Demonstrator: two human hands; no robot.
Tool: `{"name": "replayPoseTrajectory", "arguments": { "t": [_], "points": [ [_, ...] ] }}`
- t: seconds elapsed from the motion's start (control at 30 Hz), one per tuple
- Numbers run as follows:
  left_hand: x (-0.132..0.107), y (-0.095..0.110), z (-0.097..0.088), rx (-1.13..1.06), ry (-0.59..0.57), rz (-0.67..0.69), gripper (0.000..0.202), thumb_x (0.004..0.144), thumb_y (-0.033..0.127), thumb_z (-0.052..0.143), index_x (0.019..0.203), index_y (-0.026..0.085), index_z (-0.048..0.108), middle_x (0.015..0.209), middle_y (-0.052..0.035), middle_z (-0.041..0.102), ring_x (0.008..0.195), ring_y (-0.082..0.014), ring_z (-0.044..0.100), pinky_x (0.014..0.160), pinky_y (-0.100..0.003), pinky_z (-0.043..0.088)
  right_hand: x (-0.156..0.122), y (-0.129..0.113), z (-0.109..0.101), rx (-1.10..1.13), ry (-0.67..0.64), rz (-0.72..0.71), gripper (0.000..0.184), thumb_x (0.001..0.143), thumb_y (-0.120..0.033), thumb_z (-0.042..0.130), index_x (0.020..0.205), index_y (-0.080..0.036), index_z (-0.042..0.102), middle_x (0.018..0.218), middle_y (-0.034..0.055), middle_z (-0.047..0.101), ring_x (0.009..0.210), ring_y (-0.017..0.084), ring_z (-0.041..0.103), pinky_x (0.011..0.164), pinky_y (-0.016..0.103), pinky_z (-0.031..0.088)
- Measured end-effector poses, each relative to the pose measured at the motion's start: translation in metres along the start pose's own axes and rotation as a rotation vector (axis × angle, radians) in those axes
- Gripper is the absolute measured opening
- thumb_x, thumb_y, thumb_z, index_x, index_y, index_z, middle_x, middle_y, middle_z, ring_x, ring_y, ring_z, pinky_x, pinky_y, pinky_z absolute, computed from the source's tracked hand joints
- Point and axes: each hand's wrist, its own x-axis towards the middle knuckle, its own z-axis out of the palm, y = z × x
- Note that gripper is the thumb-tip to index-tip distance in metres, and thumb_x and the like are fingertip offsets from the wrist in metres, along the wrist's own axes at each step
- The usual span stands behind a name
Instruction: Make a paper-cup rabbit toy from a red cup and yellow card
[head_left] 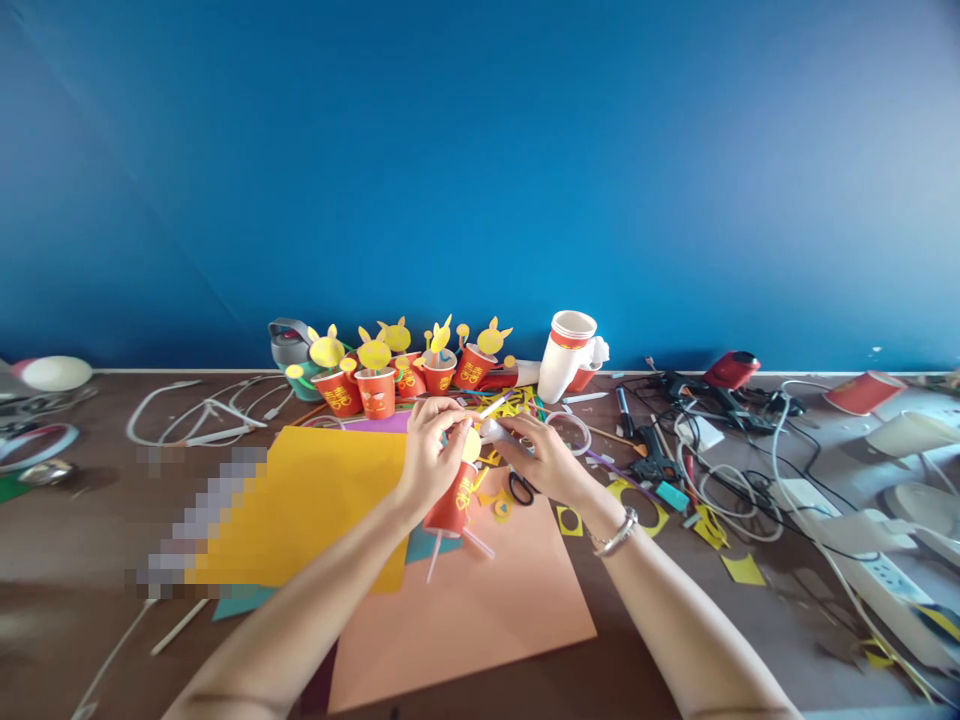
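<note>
Forearms (664, 585) are extended forward, converging over peach paper (487, 625). Left hand (433, 452) is curled, fingers narrowed, just left of tilted red cup (451, 505); its hold cannot be told. White object (491, 429) is gripped by right hand (538, 455).

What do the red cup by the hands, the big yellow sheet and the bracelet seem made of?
Red cup: probably paper, smooth, with printed gold markings. Yellow sheet: likely paper or card, matte, lying flat with straight edges. Bracelet: apparently metal, silvery and shiny.
</note>
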Motion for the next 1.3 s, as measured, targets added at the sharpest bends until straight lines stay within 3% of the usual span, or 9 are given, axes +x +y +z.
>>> {"name": "replayPoseTrajectory", "arguments": {
  "t": [0.17, 0.43, 0.67, 1.0, 1.3],
  "points": [
    [-0.005, 0.003, 0.001, 0.134, -0.049, 0.094, 0.019, 0.090, 0.023, 0.050, 0.091, 0.022, 0.069, 0.095, -0.0047, 0.061, 0.093, -0.0195, 0.054, 0.083, -0.035, 0.043, 0.000, -0.001, 0.001, -0.021, 0.025, -0.011, 0.020, 0.088, -0.026, 0.056, 0.104, -0.020, 0.066, 0.093, 0.0074, 0.067, 0.083, 0.020, 0.060, 0.074, 0.032, 0.046],
    [-0.007, 0.004, 0.003, 0.138, -0.050, 0.133, 0.018, 0.092, 0.022, 0.048, 0.090, 0.021, 0.065, 0.095, -0.0046, 0.061, 0.093, -0.0195, 0.053, 0.083, -0.034, 0.043, 0.001, 0.004, 0.000, -0.085, 0.038, -0.047, 0.018, 0.088, -0.025, 0.057, 0.104, -0.019, 0.065, 0.091, 0.0075, 0.065, 0.083, 0.021, 0.059, 0.075, 0.033, 0.045],
    [-0.004, 0.003, 0.000, 0.106, -0.071, 0.186, 0.018, 0.092, 0.020, 0.046, 0.090, 0.021, 0.065, 0.094, -0.0049, 0.059, 0.093, -0.0188, 0.053, 0.085, -0.034, 0.043, 0.001, 0.005, 0.001, 0.044, -0.018, 0.020, 0.021, 0.090, -0.028, 0.054, 0.106, -0.020, 0.066, 0.095, 0.0070, 0.065, 0.086, 0.020, 0.059, 0.076, 0.031, 0.046],
    [-0.002, 0.001, -0.002, 0.077, -0.122, 0.173, 0.019, 0.091, 0.020, 0.047, 0.088, 0.021, 0.065, 0.093, -0.0047, 0.060, 0.092, -0.0190, 0.053, 0.084, -0.035, 0.044, 0.002, 0.005, 0.000, 0.081, -0.055, 0.053, 0.023, 0.091, -0.034, 0.051, 0.101, -0.019, 0.066, 0.094, 0.0063, 0.065, 0.085, 0.020, 0.059, 0.078, 0.031, 0.046],
    [0.003, -0.002, -0.005, 0.035, -0.178, 0.115, 0.021, 0.091, 0.024, 0.047, 0.086, 0.021, 0.068, 0.093, -0.0050, 0.057, 0.094, -0.0194, 0.051, 0.085, -0.035, 0.043, 0.001, 0.006, 0.001, 0.047, -0.035, 0.057, 0.018, 0.090, -0.029, 0.053, 0.098, -0.020, 0.066, 0.093, 0.0060, 0.066, 0.085, 0.020, 0.060, 0.077, 0.030, 0.046]
  ]
}}
